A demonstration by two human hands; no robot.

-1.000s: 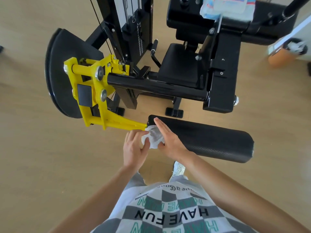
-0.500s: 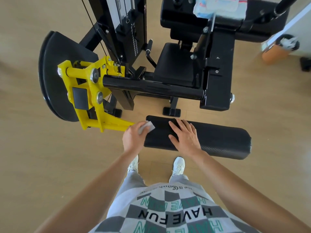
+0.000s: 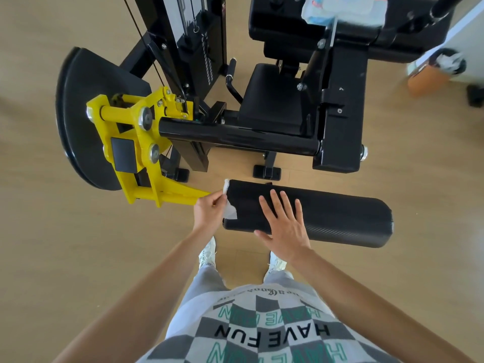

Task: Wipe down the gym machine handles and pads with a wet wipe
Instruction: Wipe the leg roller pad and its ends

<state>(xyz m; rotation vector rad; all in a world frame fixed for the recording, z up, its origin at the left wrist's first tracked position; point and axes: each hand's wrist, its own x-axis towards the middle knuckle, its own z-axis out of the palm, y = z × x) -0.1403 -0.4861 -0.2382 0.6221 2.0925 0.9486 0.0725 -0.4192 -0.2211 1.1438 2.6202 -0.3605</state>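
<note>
left grip (image 3: 209, 212) pinches wipe (image 3: 230, 211) at pad (image 3: 340, 218) end | right grip (image 3: 284, 222) flat on pad | wipe likely limp: hold bunched

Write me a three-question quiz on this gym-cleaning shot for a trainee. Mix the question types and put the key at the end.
1. True or false: the right hand holds the wet wipe.
2. Pick one: which part of the roller pad does the wipe touch? A) the end next to the yellow arm; B) the middle; C) the end farthest from the yellow arm.
3. Fill the gap: the right hand lies on top of the pad with its fingers ___.

Key
1. False: the left hand pinches the wipe.
2. A.
3. Straight: spread flat and gripping nothing.
</note>
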